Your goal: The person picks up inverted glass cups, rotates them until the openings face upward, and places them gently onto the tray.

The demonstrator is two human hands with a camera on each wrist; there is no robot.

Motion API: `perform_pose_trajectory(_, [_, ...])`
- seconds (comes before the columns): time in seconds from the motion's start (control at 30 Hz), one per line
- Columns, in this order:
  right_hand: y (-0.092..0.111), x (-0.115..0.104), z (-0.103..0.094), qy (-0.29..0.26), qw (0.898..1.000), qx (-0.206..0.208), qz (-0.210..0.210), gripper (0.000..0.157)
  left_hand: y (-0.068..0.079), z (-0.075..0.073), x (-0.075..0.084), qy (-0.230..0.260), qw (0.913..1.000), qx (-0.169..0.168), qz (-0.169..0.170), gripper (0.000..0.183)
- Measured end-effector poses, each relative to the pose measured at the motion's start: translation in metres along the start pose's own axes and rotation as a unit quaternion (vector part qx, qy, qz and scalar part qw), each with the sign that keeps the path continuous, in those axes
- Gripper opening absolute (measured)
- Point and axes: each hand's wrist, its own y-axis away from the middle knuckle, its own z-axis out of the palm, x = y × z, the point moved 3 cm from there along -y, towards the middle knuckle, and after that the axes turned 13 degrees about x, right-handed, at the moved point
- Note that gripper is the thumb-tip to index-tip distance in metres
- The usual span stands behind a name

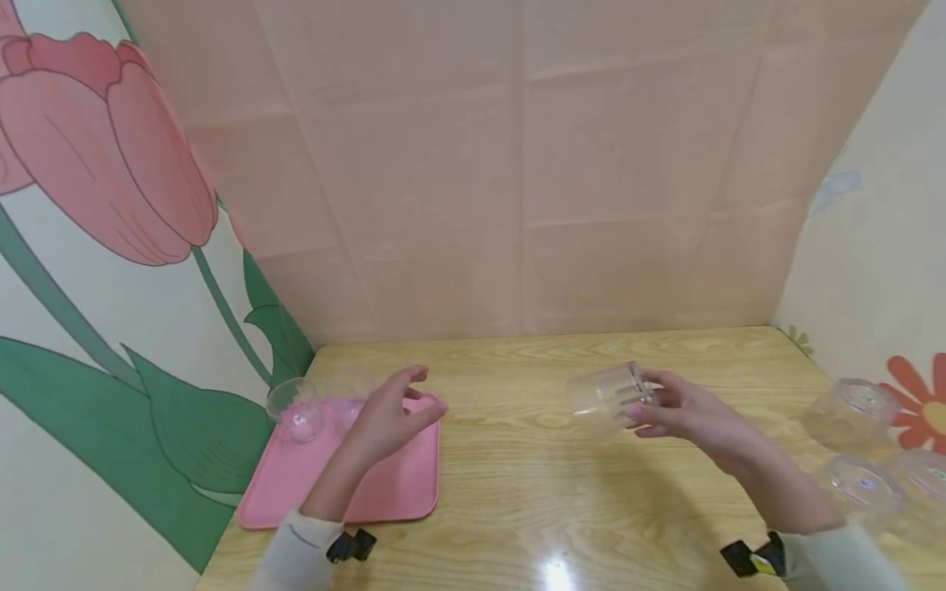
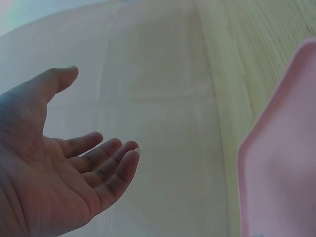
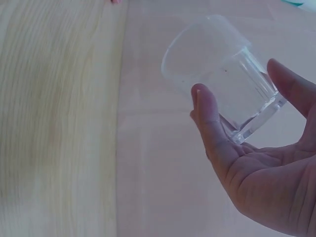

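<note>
The right hand [image 1: 687,414] is gripping a clear, colourless, round tumbler [image 1: 602,398] near its thick, faceted base, thumb and fingers pinching opposite sides. The tumbler is lying tilted on its side in the grasp, above the right half of a pale yellow wood-grain table [image 1: 502,492]; its mouth is pointing towards the left hand's side, its base towards the palm. Whether it is glass or plastic cannot be determined.

The left hand [image 1: 388,419] is holding nothing; its thumb is standing well apart from the fingers, which are bending slightly. It is hovering over a pink rectangular tray with rounded corners [image 1: 402,484].

Two clear round cups are sitting at the tray's far left: one [image 1: 296,414] near the corner, the other [image 1: 347,390] beside it, partly hidden behind the left hand. Whether that hand is touching the second cup cannot be confirmed.

Three clear inverted tumblers [image 1: 861,488] are standing close together at the table's right side, bases uppermost. A creased pinkish-beige sheet [image 1: 517,164] is hanging behind the table.
</note>
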Motion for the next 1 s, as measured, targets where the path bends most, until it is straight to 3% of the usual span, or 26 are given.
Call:
perform_pose_trajectory(0.27, [0.000, -0.004, 0.019, -0.087, 0.996, -0.022, -0.025, 0.070, 0.005, 0.013, 0.007, 0.032, 0.9992, -0.020, -0.010, 0.078])
perform_pose_trajectory(0.57, [0.000, -0.009, 0.038, -0.157, 0.986, -0.035, -0.039, 0.063, 0.009, 0.023, 0.020, 0.094, 0.9945, -0.037, 0.027, 0.071])
perform_pose_trajectory(0.77, [-0.002, -0.007, 0.049, -0.207, 0.976, -0.056, -0.042, 0.062, 0.012, 0.032, 0.025, 0.124, 0.9904, -0.052, 0.033, 0.072])
perform_pose_trajectory(1.0, [-0.005, -0.003, 0.062, -0.254, 0.963, -0.078, -0.051, 0.046, 0.013, 0.043, 0.030, 0.153, 0.9848, -0.068, 0.046, 0.074])
